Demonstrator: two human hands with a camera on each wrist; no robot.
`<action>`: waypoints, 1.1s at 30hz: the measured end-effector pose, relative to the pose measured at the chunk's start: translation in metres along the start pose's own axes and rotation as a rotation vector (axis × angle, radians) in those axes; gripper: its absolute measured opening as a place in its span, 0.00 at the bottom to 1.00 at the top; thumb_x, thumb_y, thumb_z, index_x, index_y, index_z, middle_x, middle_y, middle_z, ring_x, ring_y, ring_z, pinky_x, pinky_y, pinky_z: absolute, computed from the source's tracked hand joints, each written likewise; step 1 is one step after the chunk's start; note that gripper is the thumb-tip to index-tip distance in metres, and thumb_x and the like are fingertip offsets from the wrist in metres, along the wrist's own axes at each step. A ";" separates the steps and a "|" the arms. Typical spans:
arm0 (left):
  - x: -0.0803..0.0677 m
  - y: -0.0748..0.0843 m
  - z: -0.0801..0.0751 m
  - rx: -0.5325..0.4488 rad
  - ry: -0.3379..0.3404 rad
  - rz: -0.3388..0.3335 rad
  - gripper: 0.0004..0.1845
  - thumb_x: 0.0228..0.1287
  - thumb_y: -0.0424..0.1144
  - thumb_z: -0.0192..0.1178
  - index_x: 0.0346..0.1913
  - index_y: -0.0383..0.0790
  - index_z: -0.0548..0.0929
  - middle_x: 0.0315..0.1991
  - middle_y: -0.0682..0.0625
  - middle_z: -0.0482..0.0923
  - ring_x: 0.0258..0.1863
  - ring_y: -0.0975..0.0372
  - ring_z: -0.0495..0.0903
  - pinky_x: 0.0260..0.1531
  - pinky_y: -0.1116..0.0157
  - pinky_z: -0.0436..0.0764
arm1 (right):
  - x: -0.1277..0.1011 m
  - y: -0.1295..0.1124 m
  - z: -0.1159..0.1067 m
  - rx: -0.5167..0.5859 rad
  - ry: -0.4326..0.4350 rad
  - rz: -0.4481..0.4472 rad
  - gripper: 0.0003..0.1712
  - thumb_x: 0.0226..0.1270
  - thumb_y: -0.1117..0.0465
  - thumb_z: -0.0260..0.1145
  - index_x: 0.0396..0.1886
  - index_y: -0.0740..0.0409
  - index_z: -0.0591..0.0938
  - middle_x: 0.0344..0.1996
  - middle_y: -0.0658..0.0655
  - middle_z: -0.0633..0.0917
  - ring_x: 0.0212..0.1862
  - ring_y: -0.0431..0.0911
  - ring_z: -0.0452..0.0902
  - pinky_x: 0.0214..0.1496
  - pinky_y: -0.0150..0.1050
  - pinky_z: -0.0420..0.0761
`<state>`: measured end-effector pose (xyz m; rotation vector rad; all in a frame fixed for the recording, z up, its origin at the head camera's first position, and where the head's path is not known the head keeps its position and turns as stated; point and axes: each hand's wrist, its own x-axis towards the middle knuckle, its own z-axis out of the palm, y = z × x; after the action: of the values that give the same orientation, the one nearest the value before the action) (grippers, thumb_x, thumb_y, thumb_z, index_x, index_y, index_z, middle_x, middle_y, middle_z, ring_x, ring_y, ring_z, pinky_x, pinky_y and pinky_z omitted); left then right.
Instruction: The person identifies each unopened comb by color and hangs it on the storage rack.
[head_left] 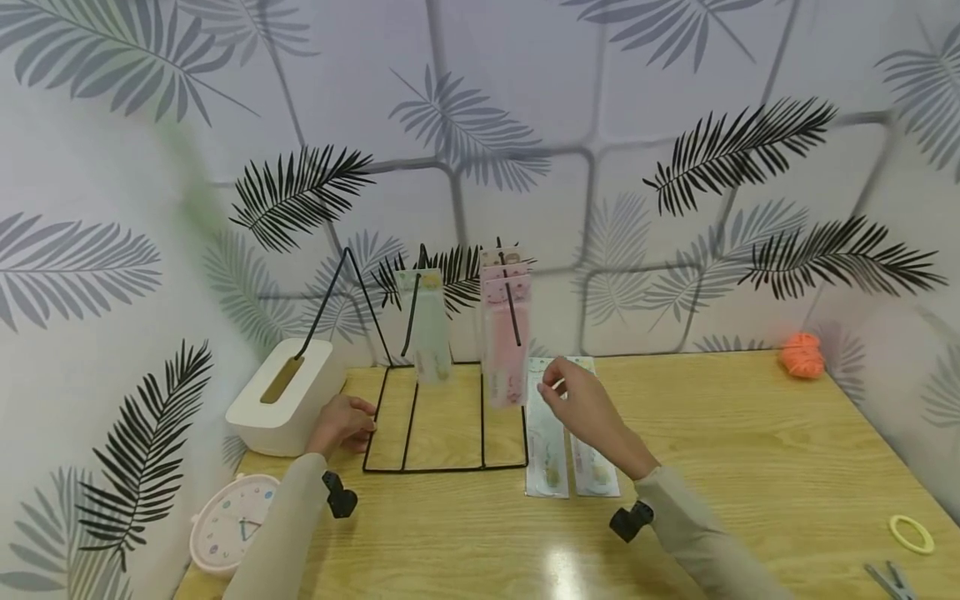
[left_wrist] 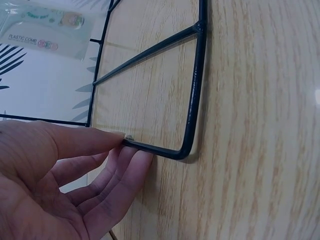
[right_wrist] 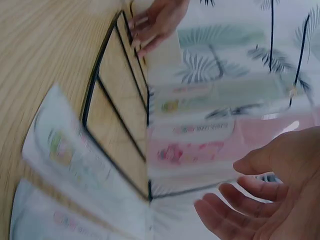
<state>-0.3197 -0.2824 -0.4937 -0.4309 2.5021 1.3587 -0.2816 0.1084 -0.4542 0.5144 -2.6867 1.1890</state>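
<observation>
Overhead, the left hand (head_left: 341, 423) rests at the black rack's (head_left: 447, 467) front-left corner on the wooden table (head_left: 750, 467); the right hand (head_left: 581, 400) hovers loosely open, holding nothing, beside hanging pink packets (head_left: 504, 350), over two flat packets (head_left: 546, 442). Leaf-print walls surround. Left wrist: straight fingers (left_wrist: 125, 167) touch the rack. Right wrist: relaxed fingers (right_wrist: 235, 200) grasp nothing.

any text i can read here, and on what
"PLASTIC COMB": on the green pack hanging on the black wire rack, left wrist view.
Pink pack: print blurred, unreadable.
Flat packs on the table: too small.
Clock face: no readable numbers.
</observation>
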 end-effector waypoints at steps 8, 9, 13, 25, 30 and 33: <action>0.000 -0.002 0.001 -0.004 -0.003 -0.004 0.17 0.64 0.25 0.63 0.55 0.25 0.81 0.33 0.43 0.83 0.27 0.59 0.81 0.28 0.61 0.89 | 0.000 0.057 -0.016 -0.117 -0.003 0.237 0.25 0.71 0.63 0.69 0.57 0.76 0.73 0.49 0.76 0.80 0.49 0.65 0.80 0.48 0.58 0.83; 0.000 -0.002 0.001 -0.004 -0.004 -0.006 0.16 0.65 0.25 0.63 0.55 0.25 0.81 0.33 0.43 0.84 0.27 0.59 0.81 0.28 0.61 0.89 | -0.001 0.063 -0.016 -0.139 -0.030 0.277 0.28 0.70 0.61 0.71 0.58 0.77 0.72 0.49 0.77 0.80 0.49 0.66 0.80 0.48 0.58 0.82; 0.000 -0.001 0.002 0.003 -0.004 -0.015 0.16 0.65 0.25 0.64 0.56 0.26 0.81 0.33 0.43 0.84 0.26 0.59 0.81 0.28 0.61 0.89 | -0.003 0.084 -0.010 -0.215 -0.112 0.419 0.40 0.62 0.56 0.80 0.57 0.80 0.70 0.48 0.79 0.78 0.52 0.71 0.75 0.52 0.60 0.79; -0.002 -0.004 0.003 0.002 -0.015 -0.011 0.16 0.65 0.24 0.63 0.55 0.25 0.80 0.33 0.42 0.84 0.25 0.59 0.80 0.27 0.61 0.89 | 0.003 0.096 -0.005 -0.116 -0.182 0.489 0.32 0.56 0.62 0.82 0.49 0.81 0.77 0.40 0.70 0.83 0.38 0.54 0.76 0.42 0.46 0.82; 0.000 -0.004 0.002 -0.015 -0.010 0.004 0.16 0.65 0.24 0.63 0.55 0.25 0.80 0.33 0.43 0.84 0.25 0.60 0.79 0.26 0.62 0.88 | 0.006 0.097 -0.013 -0.081 -0.231 0.479 0.24 0.59 0.58 0.81 0.30 0.70 0.76 0.24 0.57 0.74 0.28 0.48 0.68 0.31 0.37 0.71; 0.001 -0.003 0.002 -0.024 -0.010 0.017 0.17 0.64 0.24 0.63 0.55 0.25 0.80 0.33 0.43 0.85 0.25 0.60 0.80 0.25 0.62 0.88 | 0.008 0.104 -0.021 -0.011 -0.268 0.471 0.29 0.63 0.57 0.79 0.20 0.56 0.65 0.18 0.49 0.63 0.23 0.43 0.57 0.27 0.34 0.62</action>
<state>-0.3196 -0.2823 -0.4972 -0.4077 2.4891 1.3949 -0.3273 0.1873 -0.5093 0.0306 -3.1590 1.2854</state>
